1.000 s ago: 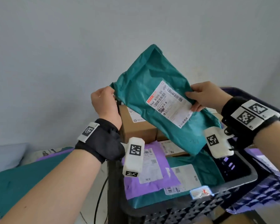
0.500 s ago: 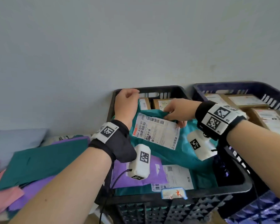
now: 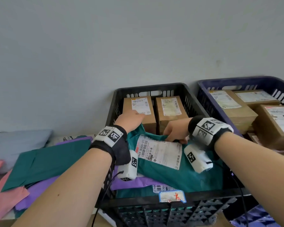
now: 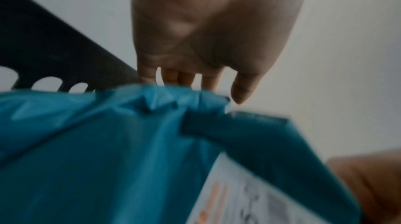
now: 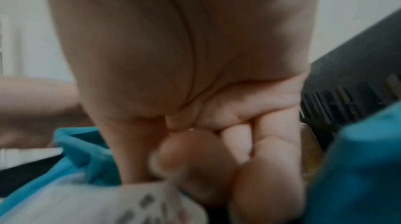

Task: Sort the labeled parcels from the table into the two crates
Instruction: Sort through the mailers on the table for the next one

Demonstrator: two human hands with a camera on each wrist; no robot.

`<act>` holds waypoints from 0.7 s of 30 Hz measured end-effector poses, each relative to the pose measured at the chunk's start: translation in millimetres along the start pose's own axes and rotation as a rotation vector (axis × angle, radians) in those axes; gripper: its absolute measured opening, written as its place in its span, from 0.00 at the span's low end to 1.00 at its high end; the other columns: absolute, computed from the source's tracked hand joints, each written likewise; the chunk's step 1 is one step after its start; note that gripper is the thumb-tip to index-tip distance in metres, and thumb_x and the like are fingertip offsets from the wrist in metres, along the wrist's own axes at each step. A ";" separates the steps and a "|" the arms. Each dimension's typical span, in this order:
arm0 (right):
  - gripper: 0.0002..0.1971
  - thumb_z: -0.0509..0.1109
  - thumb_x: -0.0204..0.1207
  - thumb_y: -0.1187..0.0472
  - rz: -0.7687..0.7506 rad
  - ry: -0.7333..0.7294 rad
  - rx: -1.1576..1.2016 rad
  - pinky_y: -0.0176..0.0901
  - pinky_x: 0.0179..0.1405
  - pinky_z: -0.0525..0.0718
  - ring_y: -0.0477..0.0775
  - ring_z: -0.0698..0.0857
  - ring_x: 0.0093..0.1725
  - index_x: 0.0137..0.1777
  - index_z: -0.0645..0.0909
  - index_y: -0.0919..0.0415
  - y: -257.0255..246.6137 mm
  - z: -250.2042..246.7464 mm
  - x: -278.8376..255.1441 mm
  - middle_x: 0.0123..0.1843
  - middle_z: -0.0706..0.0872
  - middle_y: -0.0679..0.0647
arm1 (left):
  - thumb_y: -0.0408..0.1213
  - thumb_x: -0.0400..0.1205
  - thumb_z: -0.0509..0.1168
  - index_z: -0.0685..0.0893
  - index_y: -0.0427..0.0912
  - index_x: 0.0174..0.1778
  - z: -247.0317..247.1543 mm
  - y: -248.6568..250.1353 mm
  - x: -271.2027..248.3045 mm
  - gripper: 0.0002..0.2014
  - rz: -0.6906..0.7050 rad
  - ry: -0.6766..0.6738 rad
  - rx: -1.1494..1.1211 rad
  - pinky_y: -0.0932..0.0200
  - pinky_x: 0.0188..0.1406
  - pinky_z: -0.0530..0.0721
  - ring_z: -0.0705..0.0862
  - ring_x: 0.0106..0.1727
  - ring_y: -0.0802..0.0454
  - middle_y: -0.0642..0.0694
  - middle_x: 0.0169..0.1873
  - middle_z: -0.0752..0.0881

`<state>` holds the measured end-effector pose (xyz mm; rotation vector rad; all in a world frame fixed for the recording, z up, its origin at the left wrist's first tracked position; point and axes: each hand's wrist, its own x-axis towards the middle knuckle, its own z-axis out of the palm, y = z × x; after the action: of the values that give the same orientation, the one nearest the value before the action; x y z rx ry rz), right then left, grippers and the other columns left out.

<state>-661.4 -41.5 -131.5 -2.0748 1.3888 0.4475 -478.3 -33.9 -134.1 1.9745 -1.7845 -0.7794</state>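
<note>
A teal plastic mailer bag (image 3: 179, 174) with a large white shipping label (image 3: 159, 153) lies face up inside the black plastic crate (image 3: 147, 88), on top of a purple plastic mailer (image 3: 129, 182) and another teal bag. The label carries barcodes and printed digits and sits skewed across the crinkled film. The bag's far edge is bunched into folds against two brown cardboard boxes (image 3: 169, 110) that stand at the back of the crate.

The left hand (image 3: 129, 119) reaches over the bag's far left corner with its fingers (image 4: 173, 77) extended and loosely spread, the tips at the crumpled edge; whether they press it is unclear through the blur. The right hand (image 3: 175, 130) has its grip curled, thumb and fingers (image 5: 266, 172) pinching the bag's far edge beside the label.

To the right stands a dark blue plastic crate (image 3: 246, 81) holding labelled cardboard boxes. On the desk at the left lie flat teal, purple and pink mailers (image 3: 46, 163).
</note>
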 end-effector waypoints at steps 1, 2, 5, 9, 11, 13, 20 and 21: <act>0.08 0.66 0.81 0.58 0.019 0.007 -0.047 0.37 0.33 0.81 0.44 0.75 0.17 0.52 0.86 0.59 0.6 5.3 3.5 0.24 0.81 0.49 | 0.48 0.83 0.58 0.83 0.43 0.61 -0.7 0.3 0.3 0.17 -0.003 0.009 -0.022 0.49 0.63 0.78 0.81 0.60 0.45 0.44 0.60 0.84; 0.10 0.65 0.82 0.59 0.039 0.033 -0.111 0.33 0.27 0.79 0.45 0.75 0.19 0.55 0.85 0.62 2.0 9.8 6.4 0.27 0.80 0.50 | 0.48 0.81 0.60 0.84 0.42 0.56 -0.2 -0.3 1.5 0.16 -0.010 -0.016 -0.048 0.49 0.60 0.80 0.83 0.56 0.46 0.44 0.56 0.85; 0.13 0.63 0.82 0.58 0.104 0.200 -0.215 0.37 0.33 0.80 0.52 0.79 0.33 0.61 0.85 0.60 11.3 20.4 10.9 0.41 0.84 0.53 | 0.45 0.77 0.67 0.78 0.41 0.38 -1.6 0.1 -2.5 0.11 -0.048 -0.175 -0.079 0.59 0.34 0.77 0.79 0.35 0.54 0.48 0.35 0.82; 0.13 0.68 0.80 0.51 0.124 0.290 0.016 0.43 0.43 0.88 0.52 0.84 0.36 0.58 0.86 0.56 27.9 29.9 15.6 0.44 0.87 0.52 | 0.32 0.77 0.67 0.73 0.44 0.50 -1.6 0.2 -5.9 0.09 -0.045 -0.133 0.124 0.59 0.31 0.73 0.74 0.34 0.54 0.47 0.37 0.76; 0.12 0.73 0.77 0.51 0.109 0.252 0.160 0.36 0.29 0.85 0.48 0.84 0.29 0.56 0.85 0.58 30.5 27.2 12.0 0.34 0.85 0.49 | 0.31 0.79 0.63 0.75 0.39 0.62 -1.8 -1.0 -6.0 0.16 -0.043 -0.091 0.238 0.53 0.39 0.82 0.80 0.39 0.49 0.44 0.43 0.81; 0.10 0.73 0.78 0.57 0.096 0.231 0.205 0.31 0.17 0.77 0.43 0.80 0.21 0.55 0.84 0.60 29.7 19.4 7.0 0.29 0.82 0.49 | 0.31 0.80 0.61 0.75 0.37 0.65 -3.9 -1.6 -7.3 0.17 -0.033 -0.036 0.292 0.50 0.46 0.83 0.82 0.45 0.46 0.41 0.46 0.83; 0.07 0.65 0.84 0.57 0.054 0.180 0.431 0.43 0.30 0.89 0.61 0.90 0.38 0.58 0.75 0.58 19.8 3.4 3.0 0.48 0.90 0.65 | 0.33 0.77 0.68 0.58 0.41 0.78 -8.0 -13.5 -8.5 0.36 -0.093 -0.051 0.293 0.50 0.50 0.85 0.85 0.52 0.43 0.40 0.54 0.83; 0.10 0.69 0.81 0.55 0.029 0.165 0.438 0.44 0.34 0.89 0.61 0.90 0.38 0.59 0.76 0.57 20.2 1.8 1.1 0.48 0.90 0.65 | 0.31 0.77 0.66 0.58 0.42 0.78 -7.7 -16.2 -8.0 0.34 -0.091 -0.003 0.294 0.49 0.49 0.88 0.87 0.49 0.43 0.40 0.50 0.85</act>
<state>-679.4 -46.7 -139.4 -1.7617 1.4588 -0.0235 -461.2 -24.6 -136.7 2.2539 -1.9134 -0.5723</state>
